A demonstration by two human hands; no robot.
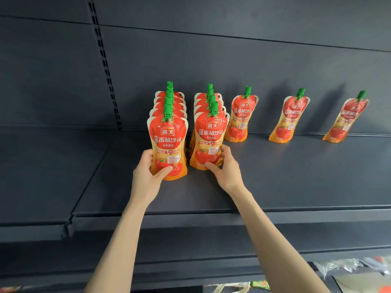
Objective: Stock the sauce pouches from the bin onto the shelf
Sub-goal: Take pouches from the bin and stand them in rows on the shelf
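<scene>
Red-and-orange tomato sauce pouches with green caps stand on a dark grey shelf (275, 187). Two rows of several pouches run front to back. My left hand (148, 176) grips the lower part of the front pouch of the left row (168, 142), thumb across its front. My right hand (226, 168) holds the base of the front pouch of the right row (209, 138), thumb in front and fingers on its right side. Three single pouches lean against the back panel further right: one (240, 119), another (288, 119) and a third (344, 120).
The dark back panel has a slotted upright (105, 66) at the left. A neighbouring shelf section (42, 176) lies to the left, slightly lower. Below the shelf edge, blurred packaged goods (349, 267) show at the bottom right. The bin is out of view.
</scene>
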